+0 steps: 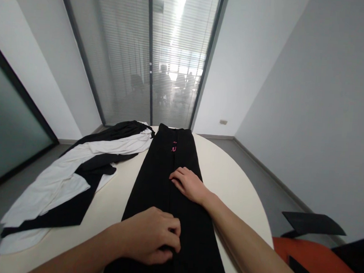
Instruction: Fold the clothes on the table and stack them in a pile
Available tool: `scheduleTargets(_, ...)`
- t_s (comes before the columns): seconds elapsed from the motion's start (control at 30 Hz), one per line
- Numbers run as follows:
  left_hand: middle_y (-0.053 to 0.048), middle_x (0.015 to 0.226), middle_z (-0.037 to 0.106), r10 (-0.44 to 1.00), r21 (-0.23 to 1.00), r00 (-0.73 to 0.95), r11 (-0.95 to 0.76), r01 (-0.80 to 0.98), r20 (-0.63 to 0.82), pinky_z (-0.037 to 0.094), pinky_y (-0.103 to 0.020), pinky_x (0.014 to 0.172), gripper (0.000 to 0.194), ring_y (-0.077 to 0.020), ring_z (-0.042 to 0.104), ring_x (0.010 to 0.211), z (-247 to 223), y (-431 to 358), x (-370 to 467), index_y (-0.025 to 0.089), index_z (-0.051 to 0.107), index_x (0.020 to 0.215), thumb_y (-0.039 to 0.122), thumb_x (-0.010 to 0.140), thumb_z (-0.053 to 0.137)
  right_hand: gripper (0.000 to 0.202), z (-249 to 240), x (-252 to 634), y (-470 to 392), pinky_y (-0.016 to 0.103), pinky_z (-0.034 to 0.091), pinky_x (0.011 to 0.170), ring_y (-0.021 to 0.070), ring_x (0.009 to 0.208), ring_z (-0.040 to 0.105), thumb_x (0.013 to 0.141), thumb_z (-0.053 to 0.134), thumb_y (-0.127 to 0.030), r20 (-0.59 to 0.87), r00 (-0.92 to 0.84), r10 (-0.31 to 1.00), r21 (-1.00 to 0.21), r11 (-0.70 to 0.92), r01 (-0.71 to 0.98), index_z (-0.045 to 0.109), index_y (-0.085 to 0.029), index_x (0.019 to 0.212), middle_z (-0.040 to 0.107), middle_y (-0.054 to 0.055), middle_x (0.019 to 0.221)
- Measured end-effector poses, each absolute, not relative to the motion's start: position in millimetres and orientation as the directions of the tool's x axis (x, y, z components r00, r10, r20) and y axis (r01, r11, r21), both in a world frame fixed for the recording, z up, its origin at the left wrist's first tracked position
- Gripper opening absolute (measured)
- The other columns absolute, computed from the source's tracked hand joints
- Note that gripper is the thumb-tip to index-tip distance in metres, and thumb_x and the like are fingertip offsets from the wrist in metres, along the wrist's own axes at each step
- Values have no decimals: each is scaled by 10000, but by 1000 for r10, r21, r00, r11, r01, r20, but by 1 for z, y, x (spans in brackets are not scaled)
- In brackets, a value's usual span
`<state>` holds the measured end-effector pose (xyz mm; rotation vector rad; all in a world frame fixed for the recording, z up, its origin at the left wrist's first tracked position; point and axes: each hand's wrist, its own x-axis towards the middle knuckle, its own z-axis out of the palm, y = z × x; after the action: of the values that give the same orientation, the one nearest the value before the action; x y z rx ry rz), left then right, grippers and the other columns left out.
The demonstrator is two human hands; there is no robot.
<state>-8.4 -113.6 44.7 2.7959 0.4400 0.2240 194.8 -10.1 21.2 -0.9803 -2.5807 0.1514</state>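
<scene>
A pair of black trousers [153,184] lies lengthwise on the white table, waist end far from me. Small pink lettering [173,149] shows near the top, beside the middle line between the two legs. My left hand [151,236] is low on the trousers, fingers curled in at that line and closed on the cloth; the fingertips are partly hidden. Farther up, my right hand [189,184] rests palm down on the right leg, fingers stretched and slightly bent towards the middle line.
To the left, a heap of white and black clothes [63,178] hangs over the rim of the round table [229,169]. An orange chair [325,263] with a black armrest [314,224] stands at the right, with a dark flat object on its seat. Behind are a glass partition with blinds and white walls.
</scene>
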Motion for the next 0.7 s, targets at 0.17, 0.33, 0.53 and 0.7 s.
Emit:
scheduleTargets(0.17, 32, 1004, 662, 319, 354, 940, -899, 258, 125, 461, -272, 744, 123, -145, 638, 870, 39, -112, -9, 269, 669, 964, 263, 843, 693, 201, 22, 194, -3, 317, 456, 936, 187, 1029, 594, 1004, 497, -229, 315, -586, 747, -325, 665, 672, 613, -194, 1165, 650, 74, 1087)
scheduleTargets(0.33, 30, 1023, 663, 339, 416, 933, -871, 260, 125, 465, -266, 746, 145, -146, 643, 870, 40, -111, -9, 270, 680, 958, 264, 818, 718, 218, 33, 181, 33, 298, 474, 836, 186, 924, 644, 995, 514, -323, 238, -360, 902, -343, 425, 838, 634, -186, 1115, 681, 75, 1037)
scheduleTargets(0.53, 41, 1033, 665, 352, 453, 926, -853, 260, 132, 459, -255, 739, 150, -134, 639, 862, 37, -109, -11, 278, 699, 951, 286, 807, 740, 341, 38, 149, 72, 353, 500, 788, 268, 995, 660, 933, 581, -428, 214, -99, 972, -200, 143, 969, 583, -189, 1176, 666, 135, 1143)
scheduleTargets(0.7, 39, 1037, 674, 337, 463, 929, -856, 233, 156, 463, -254, 773, 118, -132, 643, 885, 37, -106, -10, 276, 700, 960, 298, 846, 717, 218, 33, 141, 84, 362, 502, 806, 272, 999, 672, 971, 490, -273, 213, -50, 976, -199, 93, 976, 621, -169, 1110, 681, 147, 1098)
